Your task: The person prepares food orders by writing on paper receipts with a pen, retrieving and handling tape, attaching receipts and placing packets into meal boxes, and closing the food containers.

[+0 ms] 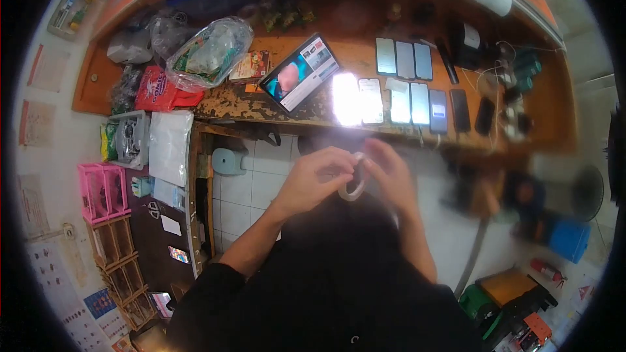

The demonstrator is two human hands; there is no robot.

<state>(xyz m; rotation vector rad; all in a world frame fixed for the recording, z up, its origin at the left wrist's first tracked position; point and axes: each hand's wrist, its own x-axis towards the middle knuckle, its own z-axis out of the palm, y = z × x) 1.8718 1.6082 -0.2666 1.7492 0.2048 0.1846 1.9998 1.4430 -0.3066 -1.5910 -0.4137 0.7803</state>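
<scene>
In the head view, a pale, slim, curved loop [353, 197], material unclear, hangs lengthwise bodyward from the left hand's [312, 179] pinch, just beside the blurred right hand [394, 179], whose grip I can't tell.

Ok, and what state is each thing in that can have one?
Tablet: screen on, showing pictures.
Phone on the dark side table: screen lit, in colour.
Upper row of three phones: screens lit.
Long dark phone right of the lit ones: screen dark.
Pale loop: held up off the desk.
Left hand: fingers closed on the loop.
Right hand: at the loop, blurred, grip unclear.
</scene>
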